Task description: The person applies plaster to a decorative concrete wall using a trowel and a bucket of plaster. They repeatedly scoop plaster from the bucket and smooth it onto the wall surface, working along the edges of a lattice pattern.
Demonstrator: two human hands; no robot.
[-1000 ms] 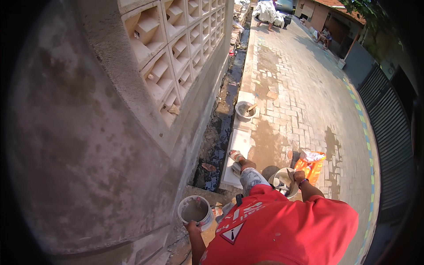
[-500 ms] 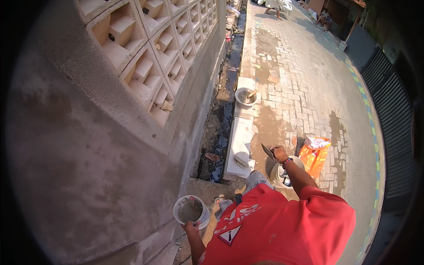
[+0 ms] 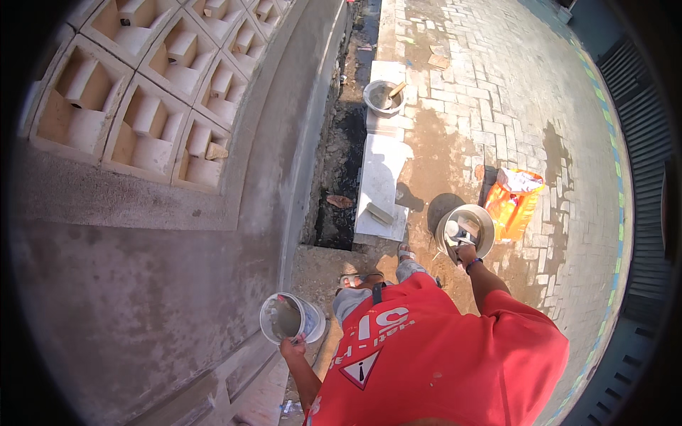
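Gripping the bucket (image 3: 312, 321) by its near rim, in the closed fingers of the left hand (image 3: 293, 347), probably to steady the grey mortar (image 3: 287, 321) inside. Down in the pail (image 3: 486, 226) with the right hand (image 3: 466, 255), among loose items (image 3: 469, 226); cannot tell whether holding one, with fingers partly hidden. Note the pail just beside the orange bag (image 3: 514, 213), presumably for easy reach.

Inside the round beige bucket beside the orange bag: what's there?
Bucket holds a white rounded item, a flat brown piece and darker items too unclear to name. The right grip covers part of the contents; the bottom beneath them is hidden.
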